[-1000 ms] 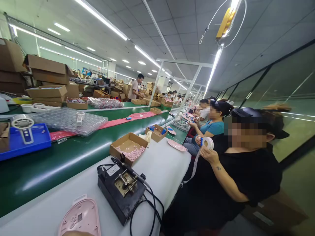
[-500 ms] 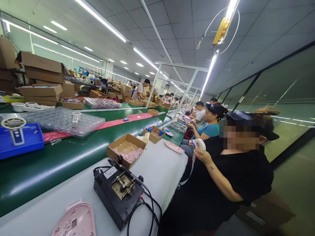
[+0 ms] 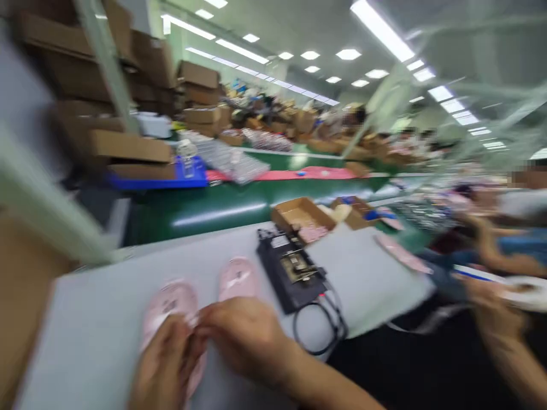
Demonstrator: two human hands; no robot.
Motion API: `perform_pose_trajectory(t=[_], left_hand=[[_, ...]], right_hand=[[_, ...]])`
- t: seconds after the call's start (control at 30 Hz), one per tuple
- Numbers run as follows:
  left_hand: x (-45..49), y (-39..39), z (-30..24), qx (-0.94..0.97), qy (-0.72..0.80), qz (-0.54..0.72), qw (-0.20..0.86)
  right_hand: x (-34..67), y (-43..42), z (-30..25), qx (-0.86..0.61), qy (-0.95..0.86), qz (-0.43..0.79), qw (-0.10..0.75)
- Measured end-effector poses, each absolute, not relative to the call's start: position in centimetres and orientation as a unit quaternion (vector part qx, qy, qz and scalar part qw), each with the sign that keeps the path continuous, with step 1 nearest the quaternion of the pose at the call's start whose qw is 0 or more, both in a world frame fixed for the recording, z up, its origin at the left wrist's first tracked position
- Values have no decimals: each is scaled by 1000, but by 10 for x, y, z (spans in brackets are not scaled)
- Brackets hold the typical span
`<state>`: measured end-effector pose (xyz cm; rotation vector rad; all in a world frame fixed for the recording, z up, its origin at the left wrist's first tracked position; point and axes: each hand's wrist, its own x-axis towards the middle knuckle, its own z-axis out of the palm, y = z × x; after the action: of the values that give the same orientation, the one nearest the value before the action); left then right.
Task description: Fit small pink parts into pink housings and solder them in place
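Observation:
The picture is smeared by motion. My left hand [image 3: 164,364] and my right hand [image 3: 245,339] meet at the bottom of the view, fingers curled and pinched together on the near edge of a pink plastic shell [image 3: 171,300] lying on the white bench top [image 3: 98,319]. A second pink shell [image 3: 237,278] lies just behind my right hand. To the right of it stands a black bench device [image 3: 290,270] with a looped black cable [image 3: 320,327].
A cardboard box of small pink parts [image 3: 301,219] sits behind the device. Beyond runs a green conveyor [image 3: 222,208] carrying a blue tray [image 3: 188,171] and clear blister trays. Cardboard boxes [image 3: 128,148] are stacked left. A co-worker's arm [image 3: 491,307] holds a tape roll at right.
The view has swung left and down. Both my hands have come into sight, pinched on a pink shell. A second pink shell now shows beside the black device.

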<state>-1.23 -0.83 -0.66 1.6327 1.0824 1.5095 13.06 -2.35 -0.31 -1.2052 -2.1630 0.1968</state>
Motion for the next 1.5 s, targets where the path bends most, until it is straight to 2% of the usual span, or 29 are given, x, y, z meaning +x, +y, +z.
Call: perform_pose_trajectory(t=[0.1, 0.17, 0.33, 0.43, 0.53, 0.67, 0.8, 0.97, 1.17, 1.37, 1.43, 1.5], left_hand=[[-31, -25, -26, 588, 502, 518, 367], [-35, -29, -35, 578, 523, 495, 383], [-39, -32, -32, 598, 508, 492, 375], [-46, -29, -32, 631, 505, 505, 302], [-51, -25, -36, 670, 491, 518, 204], [-52, -23, -38, 699, 468, 530, 104], [-49, -25, -34, 706, 460, 535, 61], [-48, -24, -38, 722, 427, 544, 14], [-53, -21, -43, 741, 367, 561, -43], [-55, -23, -47, 749, 338, 567, -56], [-55, -28, -48, 740, 344, 575, -54], [-55, -33, -48, 726, 355, 587, -46]], right_hand=[[116, -24, -13, -406, -781, 128, 458], [116, -23, -11, -396, -763, 142, 490], [124, -26, -1, -355, -810, 103, 455], [125, -29, 1, -347, -851, 51, 390], [124, -30, 1, -372, -863, 58, 337], [120, -27, 1, -412, -820, 90, 386], [120, -26, 0, -404, -782, 146, 451], [125, -26, 2, -380, -796, 182, 435], [132, -24, 14, -381, -776, 304, 400], [134, -27, 21, -401, -775, 299, 386], [132, -27, 21, -416, -744, 343, 396], [128, -28, 18, -420, -672, 444, 419]])
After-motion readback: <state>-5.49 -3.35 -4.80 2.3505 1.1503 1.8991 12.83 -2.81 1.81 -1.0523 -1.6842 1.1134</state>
